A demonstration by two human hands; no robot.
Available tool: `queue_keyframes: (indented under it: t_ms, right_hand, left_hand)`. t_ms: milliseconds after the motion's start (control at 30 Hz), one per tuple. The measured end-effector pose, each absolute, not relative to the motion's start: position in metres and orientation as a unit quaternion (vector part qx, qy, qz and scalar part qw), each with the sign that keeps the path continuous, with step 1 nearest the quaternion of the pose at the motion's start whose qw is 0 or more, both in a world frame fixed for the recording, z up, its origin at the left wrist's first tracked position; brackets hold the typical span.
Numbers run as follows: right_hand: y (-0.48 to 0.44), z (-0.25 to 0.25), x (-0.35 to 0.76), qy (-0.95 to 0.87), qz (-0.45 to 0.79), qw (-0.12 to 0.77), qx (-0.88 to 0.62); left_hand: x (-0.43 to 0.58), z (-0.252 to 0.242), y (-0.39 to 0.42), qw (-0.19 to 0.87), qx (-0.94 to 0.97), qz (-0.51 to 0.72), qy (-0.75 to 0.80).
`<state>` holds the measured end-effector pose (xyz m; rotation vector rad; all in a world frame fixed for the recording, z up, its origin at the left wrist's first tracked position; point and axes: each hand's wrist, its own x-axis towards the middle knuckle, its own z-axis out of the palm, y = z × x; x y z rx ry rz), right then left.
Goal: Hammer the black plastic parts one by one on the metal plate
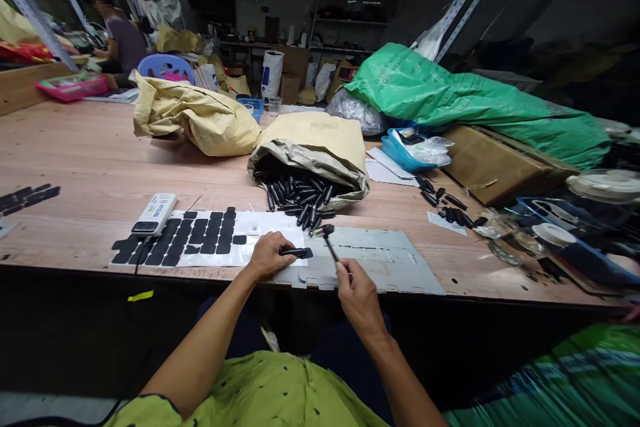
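My left hand (270,255) is closed on a slim black handle-like piece (294,251), held low over the left end of a grey board (370,257). A small hammer (330,243) is gripped by its dark handle in my right hand (357,290), with its head raised to the right of the black piece. Left of my hands, flat black pads (213,232) lie in rows on a white sheet (250,221). Beyond them, many similar black pieces (300,193) spill from the mouth of a tan sack (320,133).
A white power bank (156,213) with a cable sits on the pads' left side. Another tan sack (200,117) lies behind. To the right are loose black pieces (450,210), a cardboard box (500,163), a green sack (425,87) and plastic containers. A person (123,40) sits far left.
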<state>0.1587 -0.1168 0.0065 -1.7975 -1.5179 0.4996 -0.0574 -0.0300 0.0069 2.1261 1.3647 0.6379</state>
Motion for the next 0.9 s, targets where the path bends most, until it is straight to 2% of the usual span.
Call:
queue_keyframes:
  t_ms: [167, 300, 433, 633, 900]
  right_hand:
    - [-0.134, 0.003, 0.124, -0.659, 0.197, 0.383, -0.616]
    - [-0.137, 0.0, 0.117, -0.668, 0.136, 0.375, -0.628]
    - [-0.137, 0.0, 0.119, -0.673, 0.127, 0.335, -0.648]
    - [-0.138, 0.007, 0.124, -0.652, 0.1, 0.39, -0.643]
    - [-0.139, -0.005, 0.133, -0.638, 0.111, 0.363, -0.67]
  left_hand:
    - [-0.057, 0.003, -0.027, 0.259, 0.792, 0.217, 0.509]
    - [-0.057, 0.001, -0.027, 0.261, 0.787, 0.221, 0.513]
    - [-0.057, 0.0, -0.027, 0.26, 0.787, 0.231, 0.51]
    - [-0.057, 0.001, -0.027, 0.273, 0.782, 0.232, 0.51]
    - [-0.055, 0.005, -0.03, 0.263, 0.777, 0.238, 0.519]
